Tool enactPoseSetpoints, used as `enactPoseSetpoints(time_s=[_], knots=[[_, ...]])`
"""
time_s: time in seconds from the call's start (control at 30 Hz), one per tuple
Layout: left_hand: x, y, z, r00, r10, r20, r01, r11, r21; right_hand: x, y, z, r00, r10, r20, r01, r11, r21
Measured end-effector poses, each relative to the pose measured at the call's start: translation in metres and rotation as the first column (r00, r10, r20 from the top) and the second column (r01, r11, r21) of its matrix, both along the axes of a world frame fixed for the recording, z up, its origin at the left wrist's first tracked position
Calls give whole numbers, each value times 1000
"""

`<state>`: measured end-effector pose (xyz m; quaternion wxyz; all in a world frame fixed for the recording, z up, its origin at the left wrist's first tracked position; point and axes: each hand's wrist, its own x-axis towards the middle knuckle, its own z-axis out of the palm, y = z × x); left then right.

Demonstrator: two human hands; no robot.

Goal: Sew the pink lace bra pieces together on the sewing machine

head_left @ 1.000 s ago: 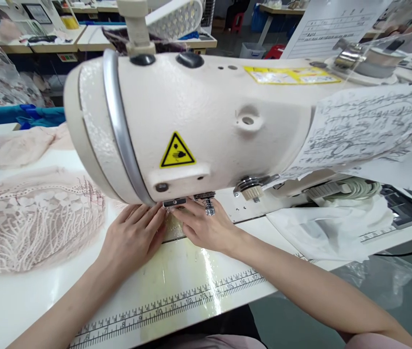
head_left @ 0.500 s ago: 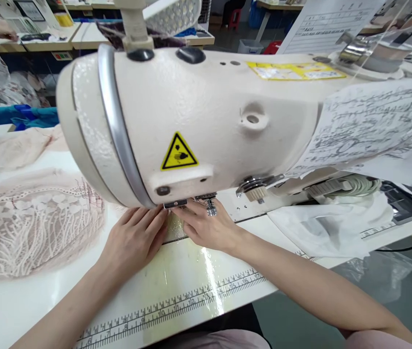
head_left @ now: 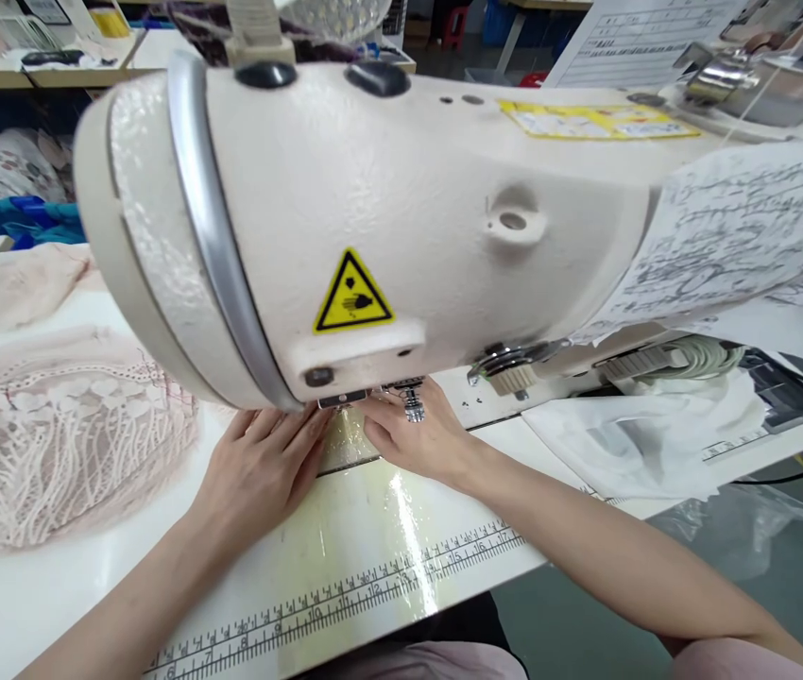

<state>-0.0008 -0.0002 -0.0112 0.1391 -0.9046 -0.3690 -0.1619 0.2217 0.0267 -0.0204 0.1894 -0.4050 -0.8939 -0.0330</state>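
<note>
My left hand (head_left: 264, 463) lies on the sewing table (head_left: 231, 576), fingers stretched forward and fingertips partly hidden under the head of the white sewing machine (head_left: 401, 189). On the other side of the needle area, my right hand (head_left: 419, 430) rests with its fingers reaching left; their tips are hidden behind the presser parts (head_left: 345, 399). Any cloth under the fingers is out of sight. Pale pink lace fabric (head_left: 54, 444) with white fringe-like threads spreads to the left of my left hand. More sheer pink fabric (head_left: 19, 288) lies behind it.
A printed ruler strip (head_left: 316, 609) runs along the table's front edge. White cloth (head_left: 642, 434) lies at the right, beneath handwritten paper (head_left: 742, 236) on the machine. Clear plastic (head_left: 742, 519) hangs below the table's right edge. Another worktable (head_left: 167, 49) stands behind.
The view has shifted slightly, so the machine looks larger and nearer. Both hands stay in nearly the same place; the right fingers are a little further behind the presser parts. The person behind has mostly left view.
</note>
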Motion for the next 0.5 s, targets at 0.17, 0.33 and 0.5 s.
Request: enactPoseSetpoints(time_s=[0.17,0.33,0.5], knots=[[0,0,1,1000,7,7,-7,1000,6,2,-3,0,999,29,22,-30,999,15],[2,0,3,999,32,-10,-32,999,-1,4,-2,-2,998,55,-17,-53,994,91],[2,0,5,1000,23,-21,-23,1000,-1,3,0,-1,997,49,-53,-43,994,99]])
